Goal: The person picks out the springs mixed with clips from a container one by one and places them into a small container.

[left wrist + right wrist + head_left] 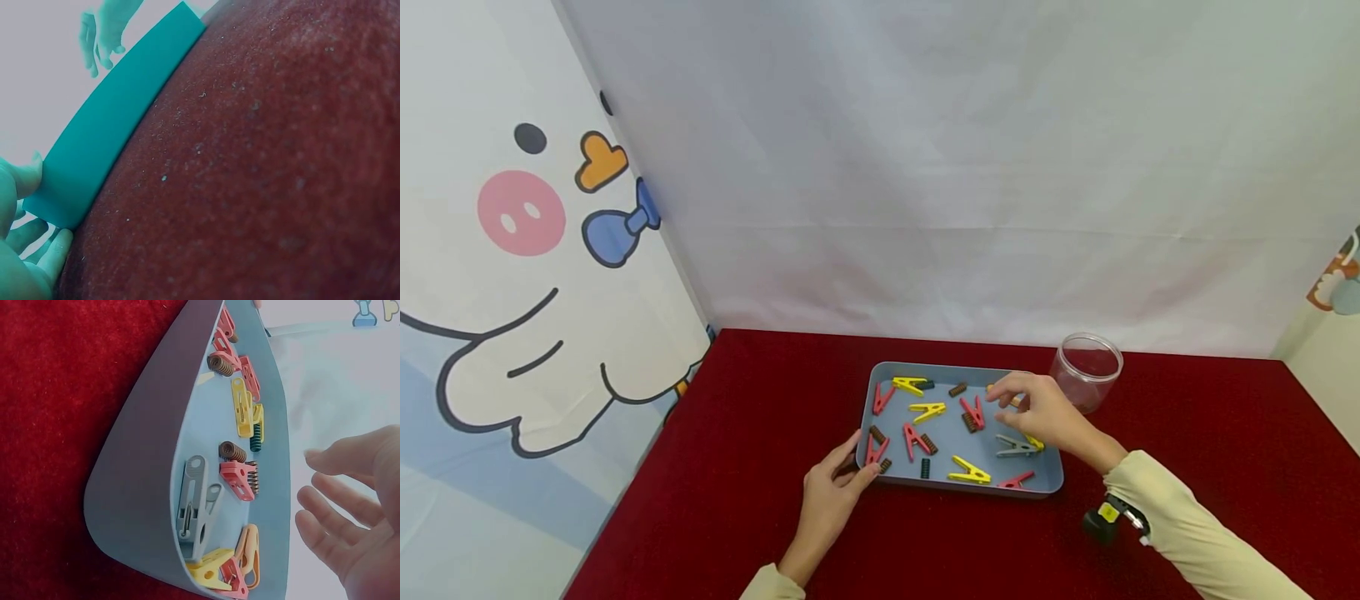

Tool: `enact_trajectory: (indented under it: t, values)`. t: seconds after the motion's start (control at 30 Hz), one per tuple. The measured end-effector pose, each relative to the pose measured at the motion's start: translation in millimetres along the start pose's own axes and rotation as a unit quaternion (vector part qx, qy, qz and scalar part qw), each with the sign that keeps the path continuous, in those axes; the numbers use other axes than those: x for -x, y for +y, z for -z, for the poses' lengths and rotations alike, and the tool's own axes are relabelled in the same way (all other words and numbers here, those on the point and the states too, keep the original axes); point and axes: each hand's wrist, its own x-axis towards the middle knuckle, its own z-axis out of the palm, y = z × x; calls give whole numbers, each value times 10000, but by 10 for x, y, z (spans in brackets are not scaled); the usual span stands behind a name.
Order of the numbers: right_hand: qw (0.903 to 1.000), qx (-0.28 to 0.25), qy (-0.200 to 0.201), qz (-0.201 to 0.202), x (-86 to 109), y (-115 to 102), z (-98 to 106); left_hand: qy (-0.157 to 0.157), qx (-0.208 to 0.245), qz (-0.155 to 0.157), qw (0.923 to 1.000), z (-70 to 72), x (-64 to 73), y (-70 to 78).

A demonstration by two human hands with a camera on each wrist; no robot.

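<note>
My left hand (835, 492) grips the near left corner of a grey-blue tray (962, 443), the thumb at its wall and the other fingers against the outside. Over the right part of the tray hovers my right hand (1037, 408), fingers loosely bent and nothing between them. Red, yellow, grey and orange clothespins lie scattered in the tray, among them a grey clothespin (192, 500) and an orange clothespin (250, 550). Brown and dark green coil springs, such as a brown spring (232, 451) and a green spring (925, 468), lie among them.
A clear round jar (1086, 375) without a lid stands just behind the tray's far right corner. Dark red cloth (737, 400) covers the table. A white curtain (962, 167) hangs behind, and a cartoon-printed sheet (490, 333) is at the left.
</note>
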Motion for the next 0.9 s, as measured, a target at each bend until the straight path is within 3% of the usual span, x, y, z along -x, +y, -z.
enact_trajectory:
  t: [0.2, 0.9]
  values:
    - [9999, -68, -115, 18, -15, -4, -38, -21, -56, 45, 10000, 1, 24, 95]
    - [9979, -25, -632, 134, -60, 0, -182, 60, -100, 70, 9999, -6, 31, 118]
